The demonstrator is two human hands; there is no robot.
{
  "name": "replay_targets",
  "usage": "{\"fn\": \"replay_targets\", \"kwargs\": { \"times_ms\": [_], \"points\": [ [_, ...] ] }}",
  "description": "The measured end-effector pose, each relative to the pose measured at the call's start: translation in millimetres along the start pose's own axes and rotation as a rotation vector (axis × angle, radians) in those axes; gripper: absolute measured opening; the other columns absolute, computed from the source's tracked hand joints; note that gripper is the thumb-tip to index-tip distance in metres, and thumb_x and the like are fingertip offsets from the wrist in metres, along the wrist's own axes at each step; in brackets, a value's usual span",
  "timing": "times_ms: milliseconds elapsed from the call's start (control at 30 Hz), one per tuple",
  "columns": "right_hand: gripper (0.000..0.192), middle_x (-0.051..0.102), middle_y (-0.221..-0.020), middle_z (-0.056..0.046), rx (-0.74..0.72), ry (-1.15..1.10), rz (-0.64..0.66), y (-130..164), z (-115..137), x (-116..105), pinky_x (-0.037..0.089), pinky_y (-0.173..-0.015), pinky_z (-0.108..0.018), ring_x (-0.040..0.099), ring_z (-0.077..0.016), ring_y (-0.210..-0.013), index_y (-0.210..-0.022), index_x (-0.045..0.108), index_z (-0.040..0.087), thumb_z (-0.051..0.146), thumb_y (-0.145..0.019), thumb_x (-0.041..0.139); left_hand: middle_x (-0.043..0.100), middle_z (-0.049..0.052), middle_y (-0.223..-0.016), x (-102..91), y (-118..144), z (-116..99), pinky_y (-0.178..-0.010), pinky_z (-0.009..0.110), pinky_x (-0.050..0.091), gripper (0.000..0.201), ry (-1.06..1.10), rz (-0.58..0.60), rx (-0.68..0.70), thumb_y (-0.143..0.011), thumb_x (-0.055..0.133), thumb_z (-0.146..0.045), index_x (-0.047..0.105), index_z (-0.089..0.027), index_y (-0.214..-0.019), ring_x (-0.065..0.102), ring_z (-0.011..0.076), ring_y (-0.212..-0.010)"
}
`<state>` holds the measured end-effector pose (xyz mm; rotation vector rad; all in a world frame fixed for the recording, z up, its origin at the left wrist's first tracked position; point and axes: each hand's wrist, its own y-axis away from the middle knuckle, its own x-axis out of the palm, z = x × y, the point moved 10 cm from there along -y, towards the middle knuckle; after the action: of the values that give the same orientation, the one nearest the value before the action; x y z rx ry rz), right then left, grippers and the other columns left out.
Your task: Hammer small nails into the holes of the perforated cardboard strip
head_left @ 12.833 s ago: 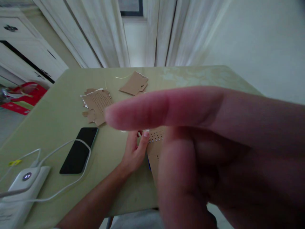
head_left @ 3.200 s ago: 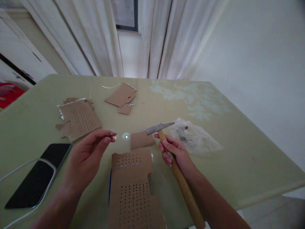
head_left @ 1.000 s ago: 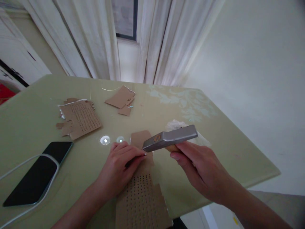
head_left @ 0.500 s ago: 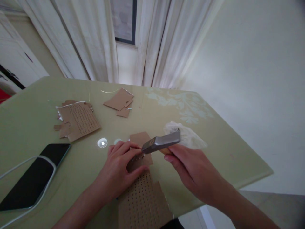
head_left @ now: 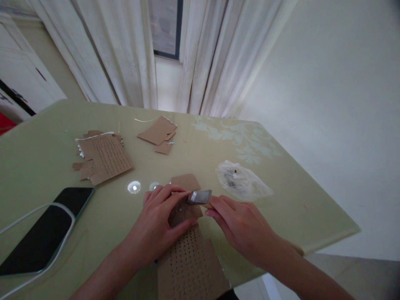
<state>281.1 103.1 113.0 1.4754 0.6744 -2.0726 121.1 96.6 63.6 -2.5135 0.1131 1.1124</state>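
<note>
Your perforated brown cardboard strip lies flat on the near edge of the pale green worktop, rows of small holes running along it, its far end under your fingers. Your left hand rests on that far end, fingers curled and pinching something too small to make out. Your right hand is closed around the hammer, its grey metal head low, just at your left fingertips; the handle is hidden in your palm. Beyond lie a small plain cardboard piece, a crumpled clear plastic bag, another perforated cardboard sheet and a black phone.
</note>
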Motion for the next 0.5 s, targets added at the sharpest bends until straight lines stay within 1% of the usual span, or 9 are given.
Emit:
{"fn": "replay_targets", "kwargs": {
  "times_ms": [67, 167, 233, 400, 433, 500],
  "points": [
    [0.032, 0.081, -0.100, -0.011, -0.006, 0.018, 0.009, 1, 0, 2, 0.050, -0.066, -0.034, 0.077, -0.0249, -0.081, -0.126, 0.070, 0.019, 0.034, -0.120, 0.042, 0.071, 0.005, -0.135, -0.2, 0, 1, -0.106, 0.050, 0.045, 0.049, 0.004, -0.005, -0.004, -0.089, 0.089, -0.039, 0.070, -0.030, -0.134, 0.065, 0.0326, -0.124],
    [0.031, 0.080, -0.096, -0.008, -0.027, 0.075, 0.043, 0, 4, 7, 0.045, -0.061, -0.033, 0.074, -0.0232, -0.073, -0.127, 0.070, 0.019, 0.036, -0.120, 0.044, 0.071, 0.005, -0.136, -0.2, -1, 2, -0.107, 0.052, 0.045, 0.051, 0.014, -0.007, -0.010, -0.088, 0.090, -0.037, 0.069, -0.031, -0.135, 0.066, 0.0331, -0.125],
    [0.031, 0.080, -0.096, -0.008, -0.022, 0.077, 0.041, 0, 5, 9, 0.044, -0.061, -0.033, 0.075, -0.0234, -0.075, -0.129, 0.070, 0.020, 0.036, -0.120, 0.045, 0.071, 0.006, -0.136, -0.8, -1, 2, -0.107, 0.052, 0.046, 0.051, 0.019, -0.019, -0.009, -0.089, 0.089, -0.037, 0.070, -0.031, -0.135, 0.066, 0.0331, -0.124],
    [0.031, 0.082, -0.101, -0.010, 0.010, -0.012, 0.078, -2, 1, 13, 0.048, -0.069, -0.033, 0.076, -0.0241, -0.082, -0.130, 0.071, 0.020, 0.035, -0.119, 0.046, 0.072, 0.007, -0.135, -0.9, -1, 2, -0.107, 0.054, 0.049, 0.050, 0.032, -0.034, -0.011, -0.089, 0.088, -0.041, 0.071, -0.031, -0.136, 0.067, 0.0339, -0.123],
    [0.030, 0.082, -0.103, -0.010, 0.014, -0.056, 0.069, -4, -2, 12, 0.050, -0.072, -0.033, 0.077, -0.0242, -0.084, -0.130, 0.071, 0.020, 0.035, -0.119, 0.047, 0.071, 0.007, -0.136, -1.6, -1, 3, -0.108, 0.054, 0.049, 0.051, 0.040, -0.034, -0.018, -0.089, 0.088, -0.041, 0.071, -0.031, -0.137, 0.066, 0.0338, -0.123],
    [0.027, 0.083, -0.107, -0.010, 0.043, -0.176, -0.011, -11, -12, 7, 0.052, -0.080, -0.034, 0.077, -0.0244, -0.092, -0.127, 0.072, 0.020, 0.033, -0.118, 0.050, 0.070, 0.007, -0.140, -8.0, -3, 7, -0.110, 0.055, 0.050, 0.049, 0.059, -0.061, -0.044, -0.093, 0.084, -0.043, 0.071, -0.032, -0.139, 0.064, 0.0337, -0.125]
  ]
}}
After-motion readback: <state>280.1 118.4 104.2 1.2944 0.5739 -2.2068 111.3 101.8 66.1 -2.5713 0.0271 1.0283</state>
